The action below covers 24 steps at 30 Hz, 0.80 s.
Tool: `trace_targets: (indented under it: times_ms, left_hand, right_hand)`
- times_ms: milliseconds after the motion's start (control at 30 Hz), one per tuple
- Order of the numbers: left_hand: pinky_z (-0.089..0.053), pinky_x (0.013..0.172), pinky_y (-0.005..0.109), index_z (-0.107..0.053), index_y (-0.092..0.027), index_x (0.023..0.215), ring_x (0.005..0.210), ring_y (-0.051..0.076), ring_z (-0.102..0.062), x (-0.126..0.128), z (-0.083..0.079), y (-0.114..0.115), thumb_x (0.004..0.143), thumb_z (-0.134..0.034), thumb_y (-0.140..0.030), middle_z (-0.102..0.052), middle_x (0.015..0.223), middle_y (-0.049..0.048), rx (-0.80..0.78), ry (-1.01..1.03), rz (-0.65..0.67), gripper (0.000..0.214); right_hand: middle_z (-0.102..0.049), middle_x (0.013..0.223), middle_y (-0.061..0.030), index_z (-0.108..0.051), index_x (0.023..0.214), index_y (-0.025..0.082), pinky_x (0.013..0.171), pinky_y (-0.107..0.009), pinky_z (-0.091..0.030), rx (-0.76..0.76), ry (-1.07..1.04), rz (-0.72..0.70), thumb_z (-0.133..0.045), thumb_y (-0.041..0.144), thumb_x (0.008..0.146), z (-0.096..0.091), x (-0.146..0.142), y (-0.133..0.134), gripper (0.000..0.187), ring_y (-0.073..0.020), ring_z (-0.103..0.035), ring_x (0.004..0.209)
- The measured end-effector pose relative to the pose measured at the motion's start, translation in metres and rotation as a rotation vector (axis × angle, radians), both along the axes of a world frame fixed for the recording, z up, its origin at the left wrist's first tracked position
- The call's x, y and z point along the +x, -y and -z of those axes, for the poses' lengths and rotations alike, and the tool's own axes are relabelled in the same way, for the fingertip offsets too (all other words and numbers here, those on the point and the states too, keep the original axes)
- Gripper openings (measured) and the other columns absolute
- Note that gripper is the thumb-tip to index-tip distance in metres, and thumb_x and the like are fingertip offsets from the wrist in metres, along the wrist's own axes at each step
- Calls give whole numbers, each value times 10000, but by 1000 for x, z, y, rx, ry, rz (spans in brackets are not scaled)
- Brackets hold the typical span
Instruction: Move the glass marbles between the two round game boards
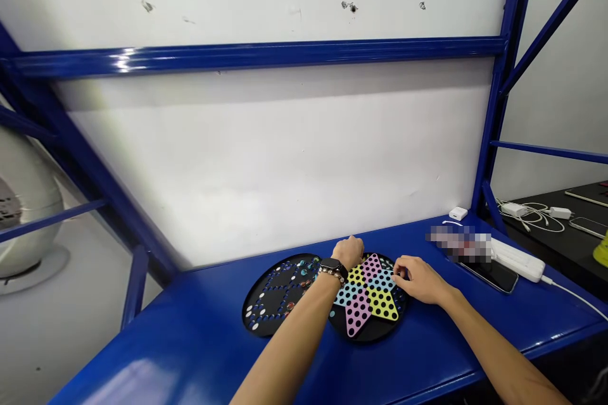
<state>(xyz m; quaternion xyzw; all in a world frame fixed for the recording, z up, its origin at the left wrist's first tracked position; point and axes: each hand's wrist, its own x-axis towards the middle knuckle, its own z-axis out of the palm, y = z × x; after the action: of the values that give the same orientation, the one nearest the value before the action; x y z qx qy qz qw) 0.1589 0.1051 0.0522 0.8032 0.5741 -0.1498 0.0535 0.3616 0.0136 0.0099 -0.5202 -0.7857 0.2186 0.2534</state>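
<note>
Head | star board [367, 293]: pink, yellow, pale blue, dark-holed | left hand [349, 253]: cannot tell | right hand [420, 279]: curled, hold unclear

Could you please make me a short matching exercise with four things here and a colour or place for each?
Column one:
1. Star-shaped board
2. Watch
3. Corded strip
4. Long horizontal bar

Column two:
A. White
B. Pink, yellow and light blue, with black dots
C. Dark blue
D. Worn at the wrist of the left hand

Right pairs: 1-B, 2-D, 3-A, 4-C.
</note>
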Motion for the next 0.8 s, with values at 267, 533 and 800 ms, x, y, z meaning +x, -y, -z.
trace_targets:
  times_ms: [267, 533, 800]
  left_hand:
    - [-562, 873, 417, -612, -149, 1188, 1011, 201, -649, 10, 9, 10, 950, -603, -349, -649, 1178, 81, 122, -45, 13, 311]
    - [-536, 809, 315, -729, -154, 947, 979, 260, -701, -19, 7, 4, 873, -639, -204, -718, 1101, 138, 136, 155, 65, 127]
    - [-520, 711, 281, -695, -167, 999, 872, 227, -712, -125, 0, -6, 851, -570, -272, -756, 961, 94, 113, 310, -127, 221]
  right_hand:
    - [-619, 823, -6, -629, 830, 222, 638, -267, -382, -5, -4, -2, -548, 334, 891, -1, 0, 1, 151, -150, -544, 724]
    - [-613, 816, -7, -621, 820, 228, 630, -268, -378, -4, -12, 5, -546, 341, 889, 0, 0, 1, 152, -153, -542, 720]
    - [-607, 828, -12, -622, 819, 228, 626, -271, -382, -24, -13, -1, -538, 350, 890, 3, 0, -1, 164, -152, -538, 718]
